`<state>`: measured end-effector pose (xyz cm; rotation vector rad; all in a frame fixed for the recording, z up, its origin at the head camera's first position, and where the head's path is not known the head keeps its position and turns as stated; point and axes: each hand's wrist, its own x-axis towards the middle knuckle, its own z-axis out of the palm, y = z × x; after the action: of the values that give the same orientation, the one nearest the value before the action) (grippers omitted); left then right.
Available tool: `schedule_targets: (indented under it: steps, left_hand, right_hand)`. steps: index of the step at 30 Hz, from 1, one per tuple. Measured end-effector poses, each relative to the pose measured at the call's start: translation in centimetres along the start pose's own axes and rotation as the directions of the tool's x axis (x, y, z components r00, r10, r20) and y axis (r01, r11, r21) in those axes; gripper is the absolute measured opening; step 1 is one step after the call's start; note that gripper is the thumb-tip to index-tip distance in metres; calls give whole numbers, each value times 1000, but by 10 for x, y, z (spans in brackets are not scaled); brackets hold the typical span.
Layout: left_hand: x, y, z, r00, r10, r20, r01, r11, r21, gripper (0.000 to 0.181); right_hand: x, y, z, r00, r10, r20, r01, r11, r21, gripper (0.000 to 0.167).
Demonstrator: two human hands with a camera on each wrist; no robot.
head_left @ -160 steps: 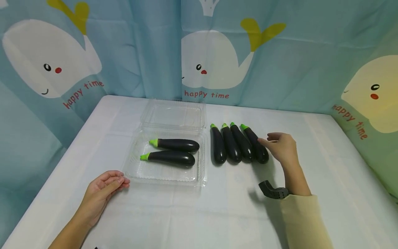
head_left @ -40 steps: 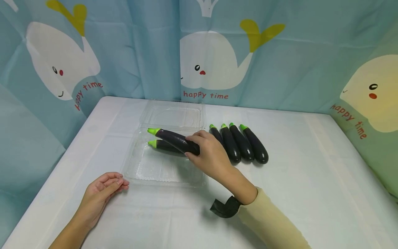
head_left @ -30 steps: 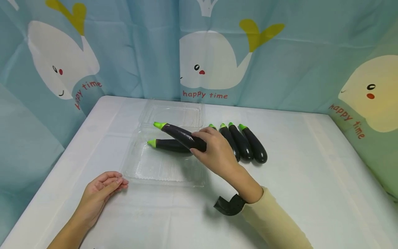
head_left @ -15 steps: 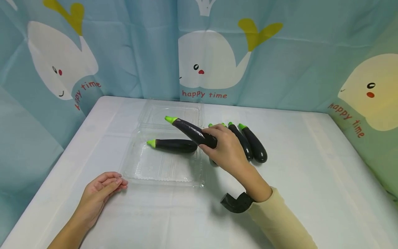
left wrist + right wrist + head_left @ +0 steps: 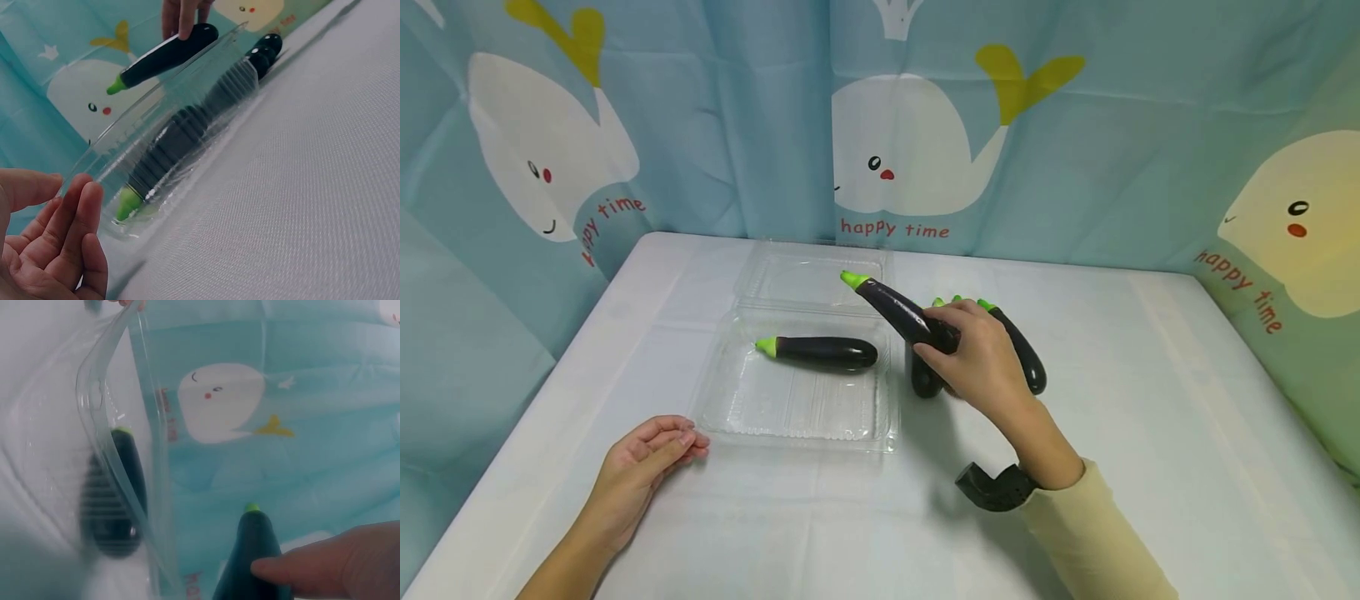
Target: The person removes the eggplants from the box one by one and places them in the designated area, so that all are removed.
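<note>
My right hand (image 5: 981, 354) grips a dark eggplant (image 5: 895, 308) by its thick end, above the table at the right edge of an open clear plastic clamshell container (image 5: 730, 417). Its green stem end points up and left. Another eggplant (image 5: 827, 352) lies crosswise in the container's base, seen through the wall in the left wrist view. My left hand (image 5: 651, 458) pinches the container's near left corner; in the left wrist view the thumb and finger of that hand (image 5: 56, 231) meet at the rim. The right wrist view shows my thumb (image 5: 312, 565) on the held eggplant.
Several more eggplants (image 5: 1021, 350) lie side by side right of the container, partly hidden behind my right hand. The container's lid (image 5: 805, 275) is folded back towards the curtain (image 5: 1075, 183). A white cloth (image 5: 775, 533) covers the table.
Two eggplants lay in the container earlier; my right hand has lifted one out and carried it to the right. The left hand has stayed at the corner.
</note>
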<state>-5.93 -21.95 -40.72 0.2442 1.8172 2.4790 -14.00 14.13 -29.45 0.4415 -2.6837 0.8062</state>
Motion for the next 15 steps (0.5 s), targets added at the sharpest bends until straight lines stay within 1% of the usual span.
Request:
schedule_targets:
  steps: [4,10,15]
  left_hand:
    - [0,0,0,1000,-1,-2,1,1000,3,15]
    - [0,0,0,1000,-6,-7,6,1000,12,14]
    - [0,-1,0,1000,-11,-9,11,1000,13,14]
  right_hand:
    - [-1,6,-3,1000,15,-14,-15,1000,-3,39]
    - [-4,13,-8,999,48,3,-48,999,5,37]
    - [-5,20,-12,998,56,-15,-56,998,-5,36]
